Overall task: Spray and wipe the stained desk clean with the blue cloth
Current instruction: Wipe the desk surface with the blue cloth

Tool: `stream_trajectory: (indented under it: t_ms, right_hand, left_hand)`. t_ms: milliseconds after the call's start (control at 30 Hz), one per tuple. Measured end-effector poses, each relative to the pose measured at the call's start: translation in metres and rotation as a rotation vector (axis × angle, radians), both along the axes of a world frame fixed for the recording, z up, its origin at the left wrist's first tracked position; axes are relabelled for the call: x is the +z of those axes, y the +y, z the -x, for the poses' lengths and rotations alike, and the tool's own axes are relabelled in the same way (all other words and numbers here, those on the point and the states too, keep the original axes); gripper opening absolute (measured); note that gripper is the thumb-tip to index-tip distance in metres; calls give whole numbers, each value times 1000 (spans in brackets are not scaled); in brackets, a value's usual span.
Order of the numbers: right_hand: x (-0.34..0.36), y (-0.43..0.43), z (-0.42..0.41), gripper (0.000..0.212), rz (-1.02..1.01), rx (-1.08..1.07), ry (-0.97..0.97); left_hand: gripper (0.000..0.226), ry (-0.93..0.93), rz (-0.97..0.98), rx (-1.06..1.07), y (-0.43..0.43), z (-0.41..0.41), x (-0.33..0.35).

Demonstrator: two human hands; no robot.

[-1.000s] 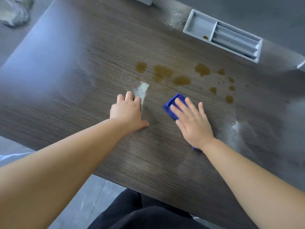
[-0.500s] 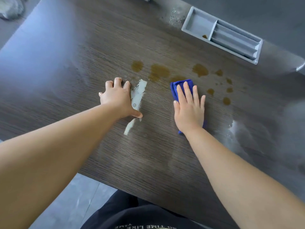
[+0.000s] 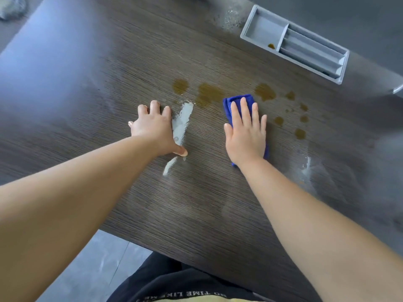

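The dark wood-grain desk (image 3: 109,88) carries several brown stains (image 3: 208,93) in a band across its middle. My right hand (image 3: 246,131) lies flat, fingers spread, pressing the folded blue cloth (image 3: 236,101) onto the desk just below the stains; most of the cloth is hidden under the palm. My left hand (image 3: 156,127) rests palm-down on the desk to the left, fingers apart, holding nothing. A pale wet streak (image 3: 182,123) runs beside its thumb. No spray bottle is visible.
A grey compartment tray (image 3: 294,43) with a small brown spot sits at the back right. White residue (image 3: 307,165) marks the desk right of my forearm. The desk's near edge (image 3: 130,240) runs diagonally above grey floor; a crumpled grey object (image 3: 12,6) lies top left.
My right hand has slid the blue cloth forward toward the stains, covering the stain that lay just ahead of it. My left hand shifted left and forward, uncovering more of the wet streak.
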State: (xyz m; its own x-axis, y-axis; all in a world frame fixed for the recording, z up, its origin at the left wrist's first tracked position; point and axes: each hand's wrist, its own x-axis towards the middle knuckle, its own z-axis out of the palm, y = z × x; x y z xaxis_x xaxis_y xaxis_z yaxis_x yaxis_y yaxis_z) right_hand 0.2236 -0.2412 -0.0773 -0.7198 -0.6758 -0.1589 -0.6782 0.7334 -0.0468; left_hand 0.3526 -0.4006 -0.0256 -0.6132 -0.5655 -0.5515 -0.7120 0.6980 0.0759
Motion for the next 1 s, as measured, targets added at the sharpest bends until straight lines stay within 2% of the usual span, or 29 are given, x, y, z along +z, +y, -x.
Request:
stream_trajectory:
  t_ms: [67,133,233,300,433,500,633,700,767,900,933,1000]
  right_hand:
    - [1,6,-18,57,13,70,12]
    - [1,30,-30,57,9,264,13]
    - [2,52,-13,55,-18,430,-18]
    - [2,39,3,54,8,380,-24]
    - [-2,-9,11,52,38,152,-11]
    - [-2,-10,1,53,37,131,-6]
    - [2,42,-11,53,12,485,-12]
    - [2,54,7,52,1,558,-32]
    - [3,37,25,51,16,458,-16]
    - [1,-36,26,53,29,90,8]
    - [2,-44,17,54,35,69,2]
    - [2,-37,-3,53,37,174,-2]
  left_hand:
    - [123,-1,10,-11,-1,-1,-1]
    - [123,-7,13,-22,0,-1,0]
    - [123,-13,7,-24,-1,-1,0]
    - [123,-18,8,-22,-2,-1,1]
    - [122,-16,8,-15,-2,0,1]
    - [122,-18,13,-14,0,-1,1]
    - [124,-21,16,-21,-1,-1,0]
    - [124,-22,15,-21,0,-2,0]
    - [124,-25,16,-20,0,-1,0]
    - [125,-20,13,-11,0,-1,-1]
    - [125,-20,12,-11,0,-2,0]
    - [124,-17,17,-16,0,-3,-1]
